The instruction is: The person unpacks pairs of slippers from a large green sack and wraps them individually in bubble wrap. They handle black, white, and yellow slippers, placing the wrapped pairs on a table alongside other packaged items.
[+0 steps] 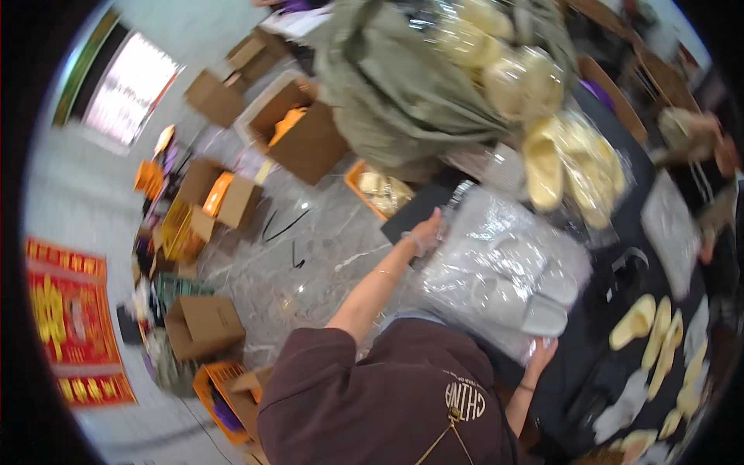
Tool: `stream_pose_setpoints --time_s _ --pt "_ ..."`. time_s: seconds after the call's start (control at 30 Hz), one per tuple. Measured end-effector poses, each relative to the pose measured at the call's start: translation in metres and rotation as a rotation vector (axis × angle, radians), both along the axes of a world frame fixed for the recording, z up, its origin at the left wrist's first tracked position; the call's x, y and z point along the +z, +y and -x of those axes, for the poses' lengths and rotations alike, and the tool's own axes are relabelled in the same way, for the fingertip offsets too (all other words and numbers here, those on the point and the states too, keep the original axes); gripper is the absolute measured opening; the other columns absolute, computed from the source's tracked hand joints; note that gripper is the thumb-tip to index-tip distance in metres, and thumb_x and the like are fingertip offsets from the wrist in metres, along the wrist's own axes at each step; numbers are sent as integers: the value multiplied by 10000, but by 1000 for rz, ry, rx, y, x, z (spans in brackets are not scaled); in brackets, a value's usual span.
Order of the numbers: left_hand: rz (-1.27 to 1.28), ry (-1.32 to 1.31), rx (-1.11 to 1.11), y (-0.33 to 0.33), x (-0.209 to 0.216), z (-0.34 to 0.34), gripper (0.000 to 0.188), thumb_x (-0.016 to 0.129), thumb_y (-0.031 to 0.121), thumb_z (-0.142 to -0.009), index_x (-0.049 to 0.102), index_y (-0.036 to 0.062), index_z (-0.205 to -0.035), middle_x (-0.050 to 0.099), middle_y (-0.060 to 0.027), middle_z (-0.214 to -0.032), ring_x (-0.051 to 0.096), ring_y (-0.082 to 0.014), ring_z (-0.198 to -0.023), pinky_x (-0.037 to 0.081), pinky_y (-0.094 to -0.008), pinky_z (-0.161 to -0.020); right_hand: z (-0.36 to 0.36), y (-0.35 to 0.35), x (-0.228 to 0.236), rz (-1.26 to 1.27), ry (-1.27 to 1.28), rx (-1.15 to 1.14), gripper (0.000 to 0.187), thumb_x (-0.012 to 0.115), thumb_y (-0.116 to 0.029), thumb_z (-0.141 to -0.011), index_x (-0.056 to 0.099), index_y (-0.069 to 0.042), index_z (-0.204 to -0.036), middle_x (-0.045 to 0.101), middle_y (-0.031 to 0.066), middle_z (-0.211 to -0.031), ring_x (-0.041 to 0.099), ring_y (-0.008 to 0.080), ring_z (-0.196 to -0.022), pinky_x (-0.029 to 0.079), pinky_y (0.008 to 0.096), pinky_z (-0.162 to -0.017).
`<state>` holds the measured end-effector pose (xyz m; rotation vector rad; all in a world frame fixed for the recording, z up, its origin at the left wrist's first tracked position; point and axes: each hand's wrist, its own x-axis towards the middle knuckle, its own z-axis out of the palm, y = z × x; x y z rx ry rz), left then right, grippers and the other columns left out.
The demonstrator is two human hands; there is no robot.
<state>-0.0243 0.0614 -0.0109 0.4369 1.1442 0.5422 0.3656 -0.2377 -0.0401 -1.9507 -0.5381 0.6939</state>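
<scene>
A large see-through plastic bag (496, 256) with pale grey slippers (546, 314) inside lies over the dark table in front of me. My left hand (428, 229) is closed on its far left edge. At its near right corner, my right hand (541, 353) grips the plastic, with the fingers partly hidden. Just beyond the bag are cream-yellow slippers (542, 167) in wrinkled plastic wrap. More yellow slippers (634, 322) lie unwrapped to the right of it.
A big olive-green sack (387, 85) bulges at the far side. Open cardboard boxes (310, 143) and an orange crate (221, 395) stand on the grey marble floor (302, 256) to the left. Along the right side of the dark table (570, 387), other people's hands (707, 242) show.
</scene>
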Motion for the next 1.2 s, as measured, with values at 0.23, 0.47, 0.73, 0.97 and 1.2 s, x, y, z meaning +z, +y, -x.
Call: stream_pose_setpoints --time_s 0.23,0.47,0.73,0.97,1.2 --pt "-463 168 -454 15 -69 12 323 546 253 -827 568 72 -1094 632 -77 -959 592 -166 -768 486 -292 -709 -8 -3 10 86 -82 154 607 693 -161 -728 417 109 -1196 493 219 -1166 457 321 -1078 330 345 -959" --pt "-767 674 -201 32 -18 -19 246 608 288 -818 668 60 -890 673 -65 -766 619 -136 -702 491 -290 -695 -17 -3 -8 -90 31 138 510 623 -46 -725 431 91 -1177 497 169 -1133 459 250 -1052 339 336 -939" --pt "-474 511 34 87 -84 -25 168 655 207 -778 701 73 -869 685 -75 -798 636 -142 -724 494 -279 -680 -5 10 17 -9 88 78 652 662 -10 -668 386 45 -1256 495 127 -1186 472 229 -1080 351 313 -938" --pt "-783 626 110 87 -43 -49 293 648 243 -792 623 48 -1009 665 -93 -901 629 -173 -809 480 -286 -729 8 14 44 107 17 47 594 659 -79 -713 403 64 -1230 520 173 -1163 490 253 -1067 372 313 -906" --pt "-894 860 33 0 11 -21 313 530 291 -886 586 -7 -965 618 -160 -910 587 -240 -813 464 -331 -726 0 6 29 87 88 40 535 595 -25 -723 419 54 -1222 511 155 -1181 464 253 -1110 325 312 -959"
